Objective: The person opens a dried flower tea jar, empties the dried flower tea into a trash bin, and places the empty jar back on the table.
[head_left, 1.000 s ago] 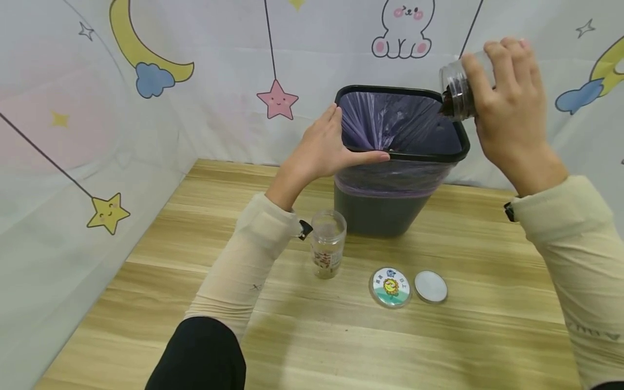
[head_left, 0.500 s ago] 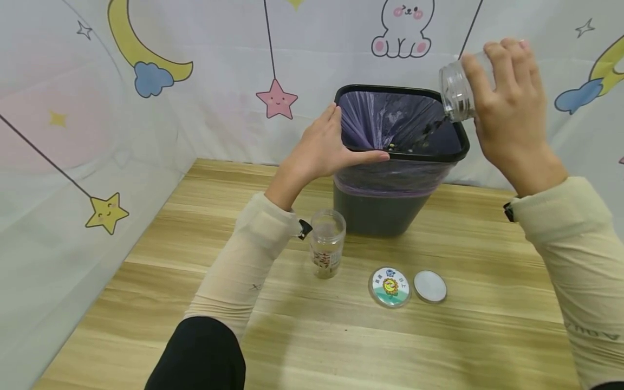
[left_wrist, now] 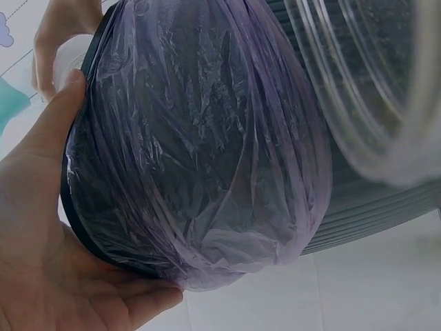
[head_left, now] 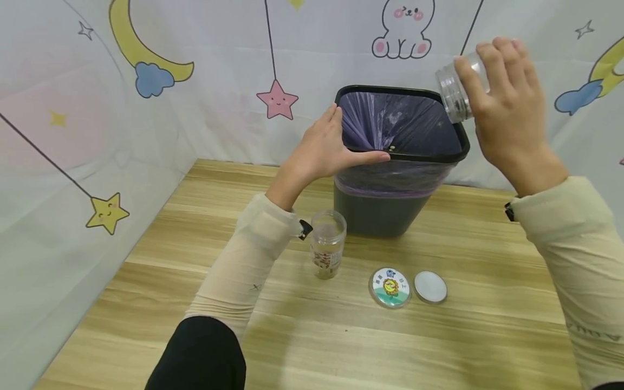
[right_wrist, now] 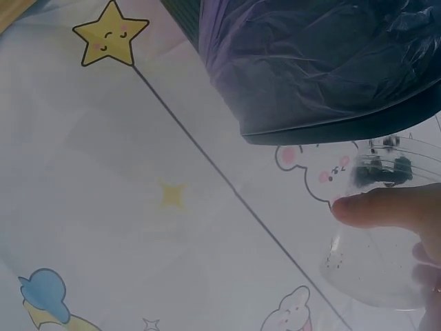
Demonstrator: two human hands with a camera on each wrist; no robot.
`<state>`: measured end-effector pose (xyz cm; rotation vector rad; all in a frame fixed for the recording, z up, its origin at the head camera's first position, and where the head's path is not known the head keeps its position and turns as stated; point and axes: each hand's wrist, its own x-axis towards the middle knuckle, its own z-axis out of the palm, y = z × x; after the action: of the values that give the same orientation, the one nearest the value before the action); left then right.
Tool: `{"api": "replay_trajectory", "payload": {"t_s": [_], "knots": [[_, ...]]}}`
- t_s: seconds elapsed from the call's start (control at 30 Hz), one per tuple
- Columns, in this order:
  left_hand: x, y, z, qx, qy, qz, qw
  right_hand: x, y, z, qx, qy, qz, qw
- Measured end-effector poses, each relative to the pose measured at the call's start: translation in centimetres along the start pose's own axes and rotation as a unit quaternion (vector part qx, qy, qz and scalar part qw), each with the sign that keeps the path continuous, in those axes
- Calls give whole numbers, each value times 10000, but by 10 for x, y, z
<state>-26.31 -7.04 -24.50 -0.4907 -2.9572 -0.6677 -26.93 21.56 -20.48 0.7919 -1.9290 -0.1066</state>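
Observation:
In the head view my right hand (head_left: pixel 509 103) grips a clear jar (head_left: pixel 450 95), tilted mouth-down over the bin's right rim. Dark bits cling near its neck, as the right wrist view of the jar (right_wrist: pixel 379 258) shows. My left hand (head_left: pixel 322 146) rests against the near left corner of a dark trash bin (head_left: pixel 380 211), thumb straight along the front rim and fingers extended along the left side. A purple bag (left_wrist: pixel 207 138) lines the bin and folds over its outside. A few pale scraps (head_left: pixel 392 148) lie inside.
Just in front of the bin stands a second clear jar (head_left: pixel 327 249), lidless, with red print. Two round lids lie to its right, a picture lid (head_left: pixel 391 287) and a plain white lid (head_left: pixel 430 286). Printed cloth (head_left: pixel 219 114) walls the wood-grain table (head_left: pixel 390 352).
Dark contents at the jar's mouth fell into the bin, leaving the jar nearly emptied. The right hand shifted slightly left and tipped the jar a little further; the left hand stayed put.

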Motion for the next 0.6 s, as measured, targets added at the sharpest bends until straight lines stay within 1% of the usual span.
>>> {"api": "replay_trajectory", "payload": {"t_s": [0.13,0.27,0.43,0.5,0.6], "knots": [[0,0,1,6,25,-29,10000,0,0,3,-5,215,-207,9996],[0,1,1,18,51,-7,10000,0,-1,6,65,364,-254,9990],[0,1,2,48,66,15,10000,0,-1,7,140,329,-303,9989],[0,1,2,35,69,17,10000,0,-1,6,101,230,-355,9991],[0,1,2,41,61,9,10000,0,-3,6,180,189,-305,9992]]}}
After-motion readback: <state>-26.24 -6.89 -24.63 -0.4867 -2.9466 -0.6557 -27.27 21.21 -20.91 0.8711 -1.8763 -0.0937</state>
